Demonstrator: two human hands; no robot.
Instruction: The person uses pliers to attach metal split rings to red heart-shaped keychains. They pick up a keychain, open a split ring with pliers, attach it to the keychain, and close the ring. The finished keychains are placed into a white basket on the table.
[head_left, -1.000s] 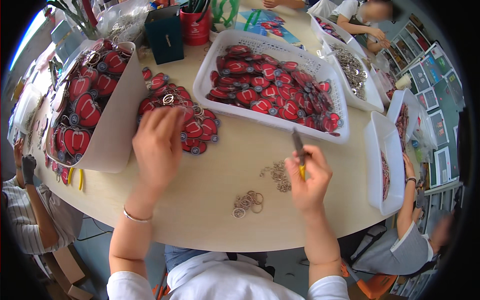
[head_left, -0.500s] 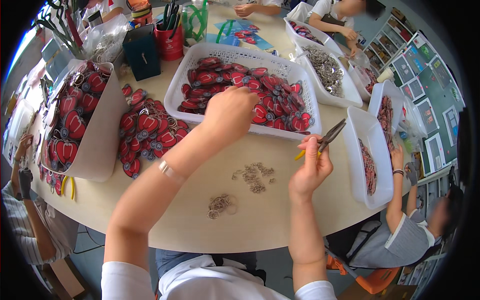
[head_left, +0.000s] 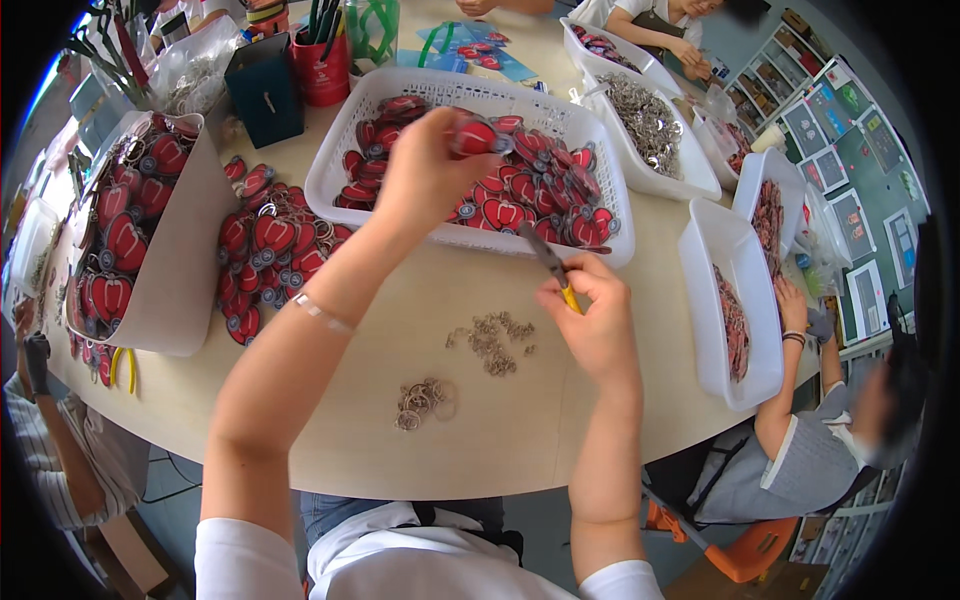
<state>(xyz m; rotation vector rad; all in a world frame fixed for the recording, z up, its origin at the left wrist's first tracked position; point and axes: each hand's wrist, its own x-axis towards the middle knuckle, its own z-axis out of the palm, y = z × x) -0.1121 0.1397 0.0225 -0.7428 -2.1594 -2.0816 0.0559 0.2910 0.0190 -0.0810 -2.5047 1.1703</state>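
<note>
Got red charm (head_left: 474,137) in left hand (head_left: 425,172), pliers (head_left: 543,250) in right hand (head_left: 598,312), probably whole basket (head_left: 450,86) to go (besides seemingly finished heap (head_left: 273,236)).

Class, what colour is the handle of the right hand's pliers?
The visible handle is yellow; see the head view.

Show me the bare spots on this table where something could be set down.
Bare table shows between the right hand and the nearest white tub, and between the rings and the near edge. It is crowded at left, where loose red charms lie beside the cream bin.
</note>
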